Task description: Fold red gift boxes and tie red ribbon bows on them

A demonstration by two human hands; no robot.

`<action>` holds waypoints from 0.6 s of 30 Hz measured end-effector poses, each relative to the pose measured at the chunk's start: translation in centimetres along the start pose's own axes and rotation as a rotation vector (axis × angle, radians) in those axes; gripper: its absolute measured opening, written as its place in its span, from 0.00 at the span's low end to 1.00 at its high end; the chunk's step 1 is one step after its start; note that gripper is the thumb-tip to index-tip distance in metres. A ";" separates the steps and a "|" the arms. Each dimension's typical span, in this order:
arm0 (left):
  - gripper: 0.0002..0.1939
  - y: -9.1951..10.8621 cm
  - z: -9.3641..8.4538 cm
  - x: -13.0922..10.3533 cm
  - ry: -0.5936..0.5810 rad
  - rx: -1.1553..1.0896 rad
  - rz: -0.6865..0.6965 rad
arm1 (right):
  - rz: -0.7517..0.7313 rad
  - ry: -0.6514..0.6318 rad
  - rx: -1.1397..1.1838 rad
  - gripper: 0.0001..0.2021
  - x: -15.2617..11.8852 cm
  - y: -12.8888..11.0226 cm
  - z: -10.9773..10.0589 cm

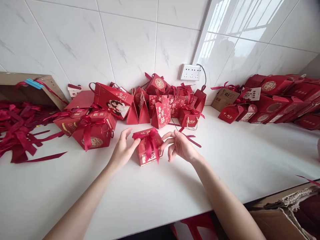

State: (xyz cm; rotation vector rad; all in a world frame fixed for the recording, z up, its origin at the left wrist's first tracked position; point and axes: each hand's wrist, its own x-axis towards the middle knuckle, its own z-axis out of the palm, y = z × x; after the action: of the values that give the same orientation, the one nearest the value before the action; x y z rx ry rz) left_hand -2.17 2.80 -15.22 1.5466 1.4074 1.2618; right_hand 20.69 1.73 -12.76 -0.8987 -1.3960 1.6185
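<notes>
Head view: a small red gift box (148, 148) stands on the white table (237, 156), topped by a dark red ribbon bow (149, 138). Left hand (123, 150) rests against the box's left side, fingers loosely spread — not clasping it. Right hand (178, 145) sits just beside the box's right edge, fingers curled open, fingertips near the bow. Behind, more red boxes (160, 100) crowd the tiled wall; loose ribbons (17, 133) lie far left — well apart.

Place: a home-style packing spot was suggested.
Evidence: tiled walls (130, 43), a wall socket (190, 72), a white counter (250, 156) piled with red gift boxes (160, 96), loose ribbons (17, 133).
</notes>
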 end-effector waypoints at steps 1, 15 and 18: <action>0.27 -0.1 0.0 0.1 0.057 0.002 -0.010 | -0.020 0.020 -0.016 0.26 0.0 0.0 -0.3; 0.36 1.9 0.2 -2.1 -0.447 -0.090 0.100 | -0.296 0.525 -0.898 0.23 -1.0 0.3 3.8; 0.29 2.0 -0.2 -1.6 -0.362 -0.070 0.031 | -0.225 0.486 -0.742 0.20 -1.0 0.1 3.8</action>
State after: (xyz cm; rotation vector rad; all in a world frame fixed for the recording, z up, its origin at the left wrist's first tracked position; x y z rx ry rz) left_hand -1.66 0.87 -13.62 1.6550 1.1001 0.9764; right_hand 17.73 -0.77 -12.32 -1.3774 -1.6683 0.6223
